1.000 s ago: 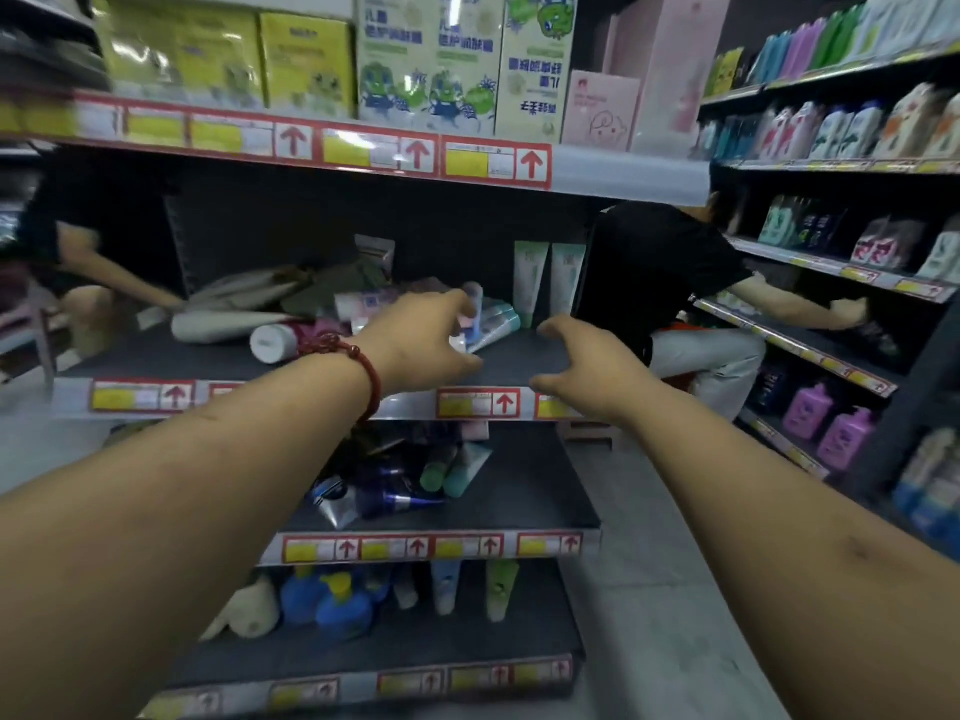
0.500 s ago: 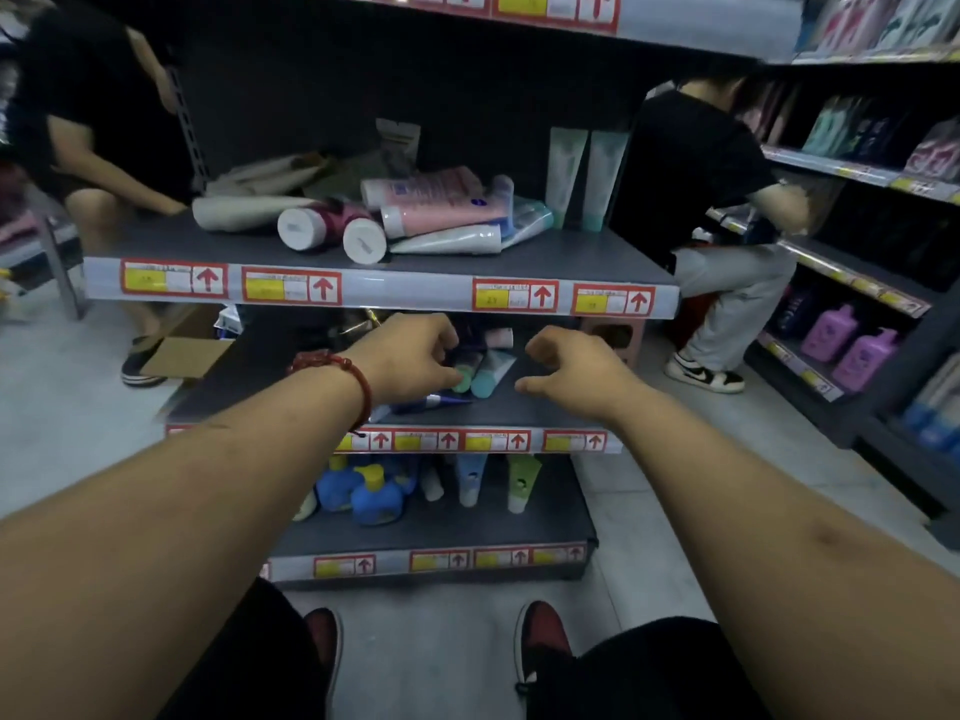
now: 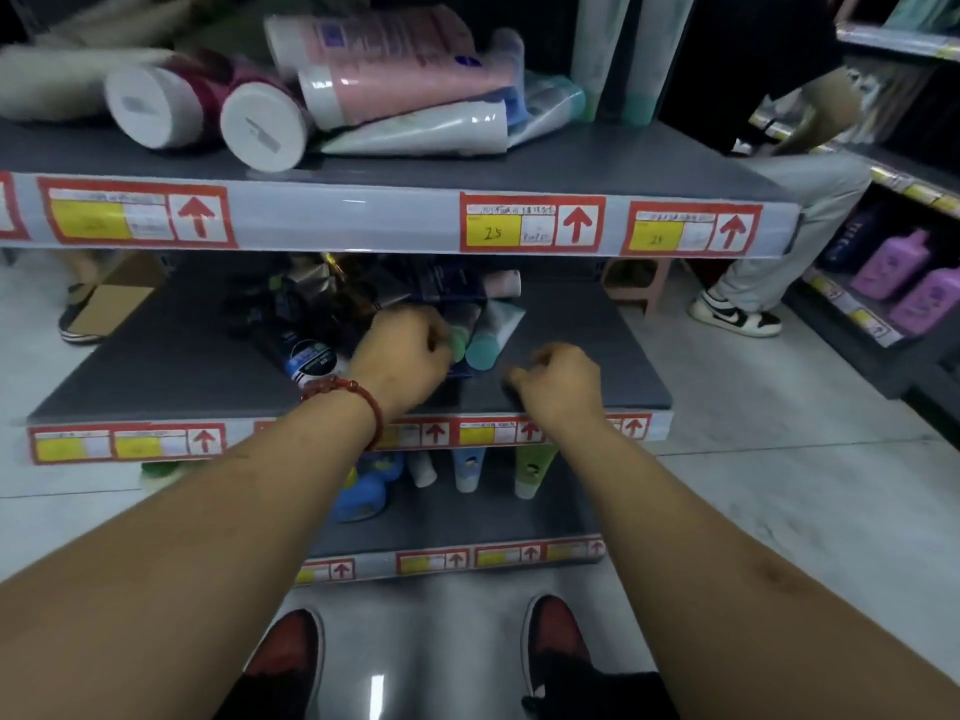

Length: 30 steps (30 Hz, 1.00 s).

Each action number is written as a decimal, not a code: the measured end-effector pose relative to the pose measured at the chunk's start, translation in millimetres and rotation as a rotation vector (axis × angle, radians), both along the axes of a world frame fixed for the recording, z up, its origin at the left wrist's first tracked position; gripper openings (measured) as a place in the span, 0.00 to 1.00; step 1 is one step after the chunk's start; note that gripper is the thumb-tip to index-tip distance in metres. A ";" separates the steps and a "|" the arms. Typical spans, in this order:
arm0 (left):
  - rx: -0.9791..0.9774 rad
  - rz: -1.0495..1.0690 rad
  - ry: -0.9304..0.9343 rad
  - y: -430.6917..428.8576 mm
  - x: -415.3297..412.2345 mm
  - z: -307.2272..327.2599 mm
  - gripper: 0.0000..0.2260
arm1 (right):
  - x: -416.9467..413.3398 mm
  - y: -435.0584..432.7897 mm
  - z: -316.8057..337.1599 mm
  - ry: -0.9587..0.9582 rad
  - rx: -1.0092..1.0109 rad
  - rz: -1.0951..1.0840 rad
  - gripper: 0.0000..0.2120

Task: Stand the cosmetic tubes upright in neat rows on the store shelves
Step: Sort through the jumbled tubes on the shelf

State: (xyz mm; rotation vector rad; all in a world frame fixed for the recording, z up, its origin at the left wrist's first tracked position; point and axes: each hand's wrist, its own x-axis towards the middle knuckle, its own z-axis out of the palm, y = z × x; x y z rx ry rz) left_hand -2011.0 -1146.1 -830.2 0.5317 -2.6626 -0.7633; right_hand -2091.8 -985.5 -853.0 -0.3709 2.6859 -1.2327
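Note:
On the middle shelf a pile of cosmetic tubes lies flat, mostly dark ones. My left hand, with a red bead bracelet on its wrist, is over the pile. Its curled fingers are against the cap of a green-capped tube, and the hand hides whether they grip it. Beside that lies a teal-capped tube. My right hand hovers over bare shelf to the right, fingers curled and holding nothing. On the upper shelf pink and white tubes lie tumbled, while two pale tubes stand upright.
The bottom shelf holds upright tubes and blue bottles. A person crouches at right by a shelf of purple bottles. A cardboard box and someone's foot are at left. My red shoes stand below.
The view has dropped and closed in on the middle shelf. Both hands moved forward over it, the left onto the tube pile, and the fingers of both have curled tighter.

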 end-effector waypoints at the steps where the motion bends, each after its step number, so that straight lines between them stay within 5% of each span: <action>1: 0.023 0.000 0.060 0.2 -8.2 -5.2 0.07 | -6.6 -7.0 -4.6 0.007 -0.010 -0.002 0.18; 5: -0.009 -0.017 0.150 -3.0 -35.9 -26.3 0.07 | -31.7 -35.2 -18.9 -0.033 -0.096 -0.035 0.17; 15: -0.135 -0.021 -0.065 -14.7 -76.5 -30.1 0.08 | -54.9 -62.5 -27.3 -0.102 -0.024 -0.059 0.24; 20: -0.129 -0.010 -0.104 -18.8 -72.8 -30.6 0.14 | -55.1 -53.5 -15.3 -0.186 -0.001 -0.051 0.13; 25: 0.173 0.102 -0.109 -14.5 -48.1 -20.9 0.19 | -37.7 -25.9 -12.1 -0.162 -0.145 -0.130 0.12; 30: 0.979 0.212 0.034 -1.5 -18.7 0.6 0.06 | -23.5 -13.2 2.5 -0.241 -0.339 -0.216 0.20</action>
